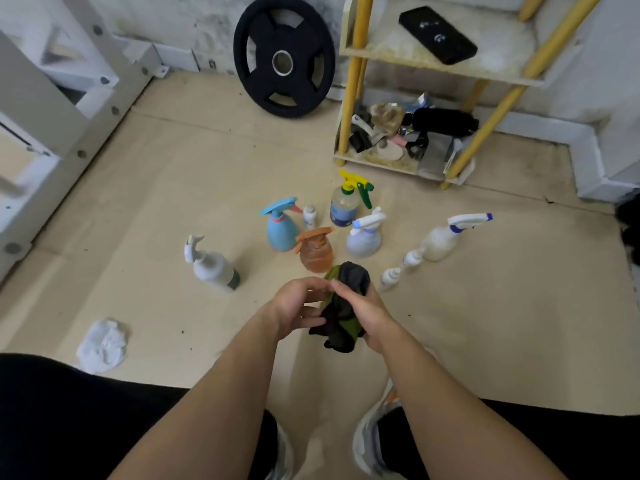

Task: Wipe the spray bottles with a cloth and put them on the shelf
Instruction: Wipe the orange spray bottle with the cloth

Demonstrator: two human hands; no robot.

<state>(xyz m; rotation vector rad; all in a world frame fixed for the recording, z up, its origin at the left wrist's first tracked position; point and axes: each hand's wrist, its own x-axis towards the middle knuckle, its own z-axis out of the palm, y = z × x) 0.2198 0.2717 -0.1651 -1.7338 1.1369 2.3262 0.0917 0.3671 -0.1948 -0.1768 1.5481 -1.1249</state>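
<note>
Several spray bottles stand on the floor: a blue one (281, 226), an orange one (316, 252), a yellow-and-green-topped one (346, 202), a pale lilac one (364, 235), a white one with a blue nozzle (446, 239) and a white one with a dark base (213, 266). A dark green and black cloth (343, 306) is bunched between my hands just in front of the orange bottle. My right hand (363, 310) grips the cloth. My left hand (298, 303) touches it with curled fingers. The yellow-legged shelf (349, 98) stands behind the bottles.
Three small white bottles (391, 277) stand among the sprayers. A phone (438, 34) lies on the upper shelf board, clutter (408, 133) fills the lower one. A black weight plate (284, 57) leans on the wall. A crumpled white cloth (104, 344) lies at left.
</note>
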